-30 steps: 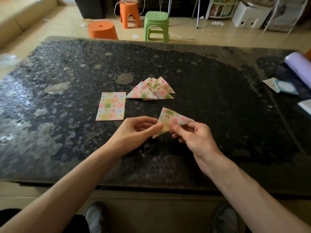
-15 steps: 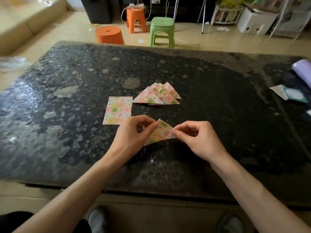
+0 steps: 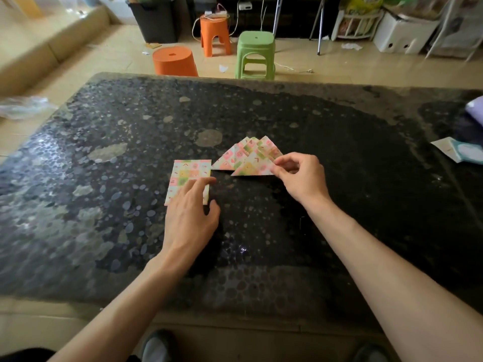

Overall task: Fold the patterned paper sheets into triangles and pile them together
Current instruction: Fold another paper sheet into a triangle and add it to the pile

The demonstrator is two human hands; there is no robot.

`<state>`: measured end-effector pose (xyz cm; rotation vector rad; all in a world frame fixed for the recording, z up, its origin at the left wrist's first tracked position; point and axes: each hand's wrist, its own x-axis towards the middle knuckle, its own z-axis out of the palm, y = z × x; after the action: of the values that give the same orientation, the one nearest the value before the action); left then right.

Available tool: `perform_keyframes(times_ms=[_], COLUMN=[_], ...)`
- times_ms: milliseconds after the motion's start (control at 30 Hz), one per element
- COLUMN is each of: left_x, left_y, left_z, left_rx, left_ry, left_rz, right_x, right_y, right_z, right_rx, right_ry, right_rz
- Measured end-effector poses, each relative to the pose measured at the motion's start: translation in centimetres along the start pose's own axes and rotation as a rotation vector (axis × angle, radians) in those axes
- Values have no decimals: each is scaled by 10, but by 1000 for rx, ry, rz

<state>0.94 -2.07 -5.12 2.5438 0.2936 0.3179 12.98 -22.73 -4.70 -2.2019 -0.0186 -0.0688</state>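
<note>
A pile of folded patterned triangles (image 3: 241, 155) lies near the middle of the dark table (image 3: 339, 205). On its front lies the newest folded triangle (image 3: 252, 168), and my right hand (image 3: 300, 176) pinches its right corner. Left of the pile sits a flat stack of unfolded patterned sheets (image 3: 189, 173). My left hand (image 3: 192, 215) rests with straight fingers on the lower part of that stack, covering its near edge.
White and teal papers (image 3: 460, 152) and a lilac roll (image 3: 475, 108) lie at the table's right edge. Beyond the far edge stand two orange stools (image 3: 173, 61) and a green stool (image 3: 256, 54) on the floor.
My right hand carried the folded triangle from in front of me up to the pile. My left hand let go of it and moved left onto the unfolded sheets.
</note>
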Motion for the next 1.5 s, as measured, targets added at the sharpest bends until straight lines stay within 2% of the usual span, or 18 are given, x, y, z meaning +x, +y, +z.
perform_keyframes(times_ms=[67, 200, 300, 433, 600, 800, 900, 1067, 1200, 1333, 1400, 1500], left_x=[1, -1, -3, -7, -10, -19, -22, -29, -34, -28, -27, -23], left_y=[-9, -25, -29, -29, -29, -27, -24, -9, 11, 15, 18, 15], left_z=[-3, -2, -3, -8, -19, -32, -40, -40, -43, -48, -49, -46], left_rx=[152, 304, 366, 428, 493, 616, 644, 560, 324, -268, -419, -509], left_ry=[-55, -140, -69, 35, 59, -18, -3, 40, 23, -326, -457, -437], left_rz=[-16, -17, 53, 95, 174, 128, 123, 207, 307, 250, 240, 179], right_x=[4, -5, -18, -38, -56, -68, -71, -74, -81, -89, -90, -90], right_y=[3, 11, 12, 8, 6, 3, 4, 2, 0, 2, 3, 1], right_z=[8, 16, 22, 35, 50, 57, 58, 52, 36, 15, 7, -12], right_rx=[-83, -156, -161, -174, -184, -211, -244, -257, -141, -79, -62, -31], right_ry=[25, 103, 167, 224, 177, 59, -2, -54, -147, -356, -434, -548], right_rz=[-25, -51, -83, -210, -294, -348, -405, -430, -428, -430, -400, -351])
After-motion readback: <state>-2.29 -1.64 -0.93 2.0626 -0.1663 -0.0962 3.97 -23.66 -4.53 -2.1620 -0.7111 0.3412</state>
